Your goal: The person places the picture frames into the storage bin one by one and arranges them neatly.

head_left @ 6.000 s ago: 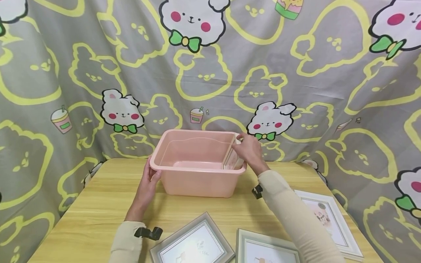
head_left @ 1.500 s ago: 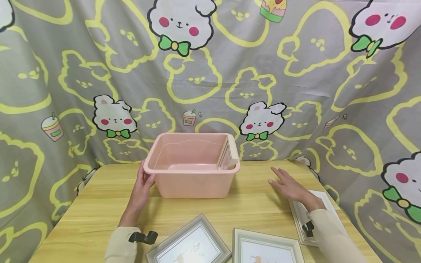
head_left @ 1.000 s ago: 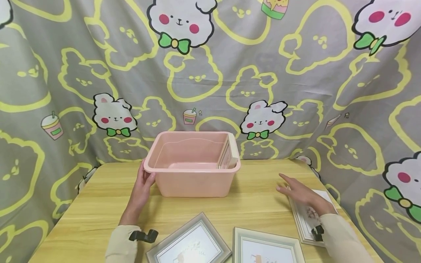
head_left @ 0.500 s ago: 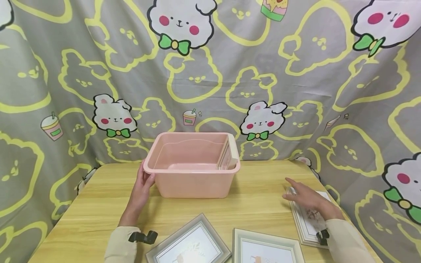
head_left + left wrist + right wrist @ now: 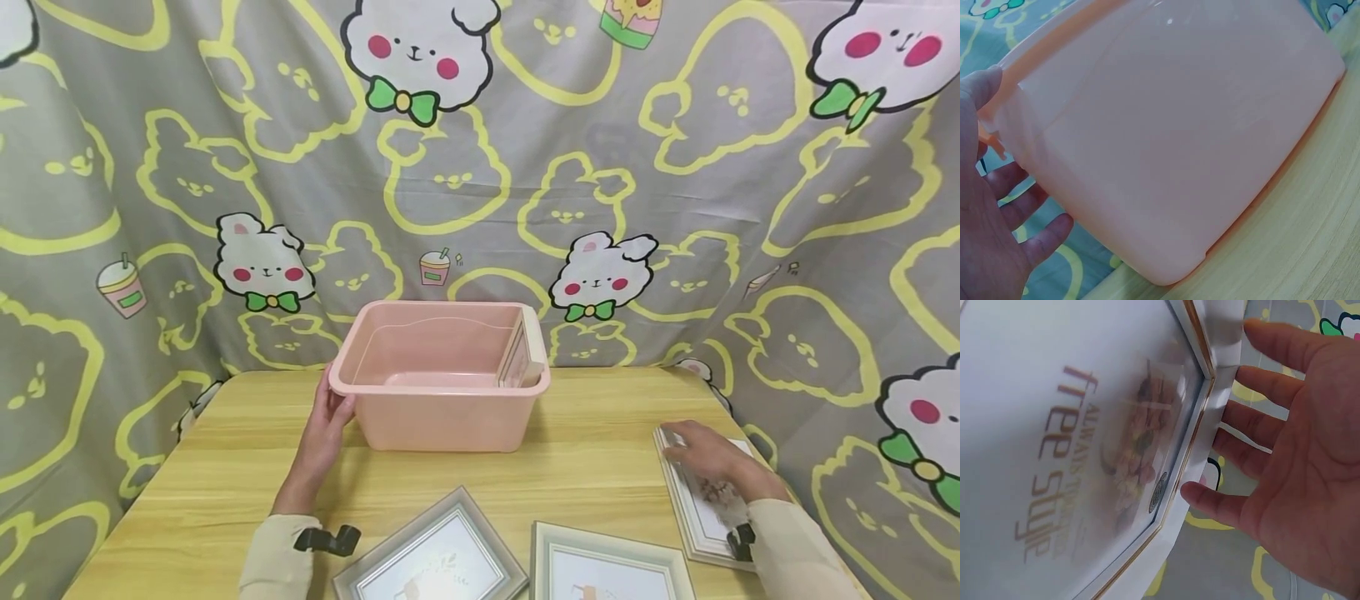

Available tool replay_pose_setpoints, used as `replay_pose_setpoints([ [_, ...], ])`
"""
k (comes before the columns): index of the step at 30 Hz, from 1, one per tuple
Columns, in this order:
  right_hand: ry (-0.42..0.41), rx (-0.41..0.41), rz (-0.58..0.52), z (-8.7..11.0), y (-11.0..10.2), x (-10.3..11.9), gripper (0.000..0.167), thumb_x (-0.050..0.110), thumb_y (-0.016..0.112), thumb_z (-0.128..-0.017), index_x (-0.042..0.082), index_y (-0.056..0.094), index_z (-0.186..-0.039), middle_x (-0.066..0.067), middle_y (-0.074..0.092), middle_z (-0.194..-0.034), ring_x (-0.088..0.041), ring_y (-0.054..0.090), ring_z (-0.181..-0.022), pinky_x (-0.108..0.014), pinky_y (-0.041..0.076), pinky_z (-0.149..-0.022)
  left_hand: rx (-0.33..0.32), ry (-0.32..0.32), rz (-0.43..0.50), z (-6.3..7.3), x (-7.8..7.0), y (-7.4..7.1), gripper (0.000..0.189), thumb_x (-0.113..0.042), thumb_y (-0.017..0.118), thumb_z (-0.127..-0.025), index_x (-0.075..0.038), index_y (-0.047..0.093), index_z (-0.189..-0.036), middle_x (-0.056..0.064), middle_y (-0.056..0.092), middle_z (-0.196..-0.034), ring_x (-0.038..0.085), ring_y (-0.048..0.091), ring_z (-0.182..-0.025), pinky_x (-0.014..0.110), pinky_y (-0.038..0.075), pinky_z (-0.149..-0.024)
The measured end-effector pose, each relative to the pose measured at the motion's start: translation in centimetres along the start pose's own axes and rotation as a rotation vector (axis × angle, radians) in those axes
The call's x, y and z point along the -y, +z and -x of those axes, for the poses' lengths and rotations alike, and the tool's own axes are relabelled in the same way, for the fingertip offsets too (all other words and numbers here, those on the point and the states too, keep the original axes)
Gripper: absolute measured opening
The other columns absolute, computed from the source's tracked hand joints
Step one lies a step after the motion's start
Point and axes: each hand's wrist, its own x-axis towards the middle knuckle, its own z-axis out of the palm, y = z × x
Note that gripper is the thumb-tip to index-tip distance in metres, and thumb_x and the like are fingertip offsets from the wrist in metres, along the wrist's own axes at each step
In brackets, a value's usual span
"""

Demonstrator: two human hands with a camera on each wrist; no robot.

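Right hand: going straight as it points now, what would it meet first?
Probably the white picture frame, its edge at the fingertips of the right hand; contact is unclear. Passing above, perhaps the pink tub.

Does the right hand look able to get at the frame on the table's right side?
Probably yes: the right hand is over the frame, fingers at its edge, and I see nothing in the way.

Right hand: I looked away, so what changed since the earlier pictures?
The right hand let go of the cream frame in the pink bin and moved right and nearer, to the white frame. The left hand stayed on the bin; the near frames stayed put.
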Motion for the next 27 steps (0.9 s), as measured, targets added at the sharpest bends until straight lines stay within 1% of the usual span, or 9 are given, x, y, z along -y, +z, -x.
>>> replay_pose_setpoints([
  [6,0.013,0.003,0.086,-0.3,0.2,0.1,0.043,0.012,0.053,-0.096,-0.006,0.050,-0.134,-0.032,0.053,-0.129,-0.051,0.049,-0.120,-0.062,0.041,-0.098,0.003,-0.003,0.004,0.1,0.0,0.0,0.065,-0.020,0.040,-0.105,-0.021,0.002,-0.157,0.011,0.008,-0.164,0.036,0.010,-0.149,0.005,0.040,-0.095],
  [10,0.034,0.004,0.171,-0.5,0.3,0.4,0.041,0.003,0.051,-0.094,-0.004,0.051,-0.134,-0.031,0.055,-0.127,-0.051,0.052,-0.117,-0.061,0.044,-0.095,0.002,0.003,0.006,0.0,-0.1,0.0,0.065,-0.020,0.040,-0.105,-0.018,0.001,-0.157,0.012,0.008,-0.164,0.037,0.010,-0.149,0.005,0.040,-0.095],
  [13,0.070,-0.001,0.255,-0.5,0.4,0.7,0.040,0.000,0.050,-0.093,0.001,0.054,-0.133,-0.028,0.057,-0.126,-0.050,0.054,-0.113,-0.065,0.046,-0.085,0.004,0.008,0.007,0.0,-0.1,0.0,0.065,-0.019,0.040,-0.105,-0.014,0.001,-0.157,0.013,0.009,-0.164,0.038,0.010,-0.148,0.005,0.040,-0.095],
  [15,0.082,-0.018,0.310,-0.4,0.4,0.9,0.038,0.000,0.049,-0.094,0.004,0.056,-0.131,-0.025,0.059,-0.123,-0.048,0.057,-0.108,-0.066,0.048,-0.077,0.005,0.004,0.006,-0.1,-0.1,0.0,0.065,-0.020,0.040,-0.105,-0.014,0.001,-0.157,0.012,0.009,-0.164,0.037,0.011,-0.149,0.005,0.041,-0.095],
  [16,0.077,-0.033,0.329,-0.4,0.5,1.0,0.036,0.000,0.049,-0.093,0.005,0.058,-0.127,-0.023,0.062,-0.118,-0.047,0.059,-0.103,-0.065,0.048,-0.071,0.008,0.007,0.005,-0.1,-0.1,0.0,0.065,-0.020,0.040,-0.105,-0.015,0.002,-0.157,0.012,0.009,-0.164,0.037,0.011,-0.149,0.005,0.041,-0.095],
  [19,0.039,-0.080,0.357,-0.3,0.6,1.0,0.029,-0.001,0.049,-0.092,0.008,0.062,-0.117,-0.018,0.065,-0.105,-0.041,0.062,-0.089,-0.058,0.047,-0.060,0.018,0.012,0.004,-0.2,-0.1,0.0,0.063,-0.021,0.040,-0.105,-0.019,0.004,-0.157,0.010,0.010,-0.164,0.036,0.011,-0.149,0.006,0.041,-0.095],
  [22,0.005,-0.113,0.353,-0.2,0.7,1.0,0.025,-0.001,0.050,-0.091,0.011,0.062,-0.109,-0.014,0.064,-0.095,-0.035,0.062,-0.079,-0.052,0.046,-0.054,0.025,0.018,0.002,-0.2,-0.1,0.1,0.062,-0.022,0.040,-0.105,-0.022,0.005,-0.157,0.010,0.011,-0.164,0.035,0.011,-0.149,0.006,0.041,-0.096],
  [27,-0.007,-0.116,0.348,-0.3,0.6,1.0,0.024,-0.001,0.050,-0.093,0.009,0.062,-0.111,-0.013,0.063,-0.094,-0.032,0.061,-0.078,-0.049,0.045,-0.054,0.015,0.006,0.002,-0.1,-0.1,0.0,0.064,-0.021,0.040,-0.105,-0.020,0.003,-0.157,0.010,0.010,-0.164,0.035,0.011,-0.149,0.005,0.040,-0.095],
])
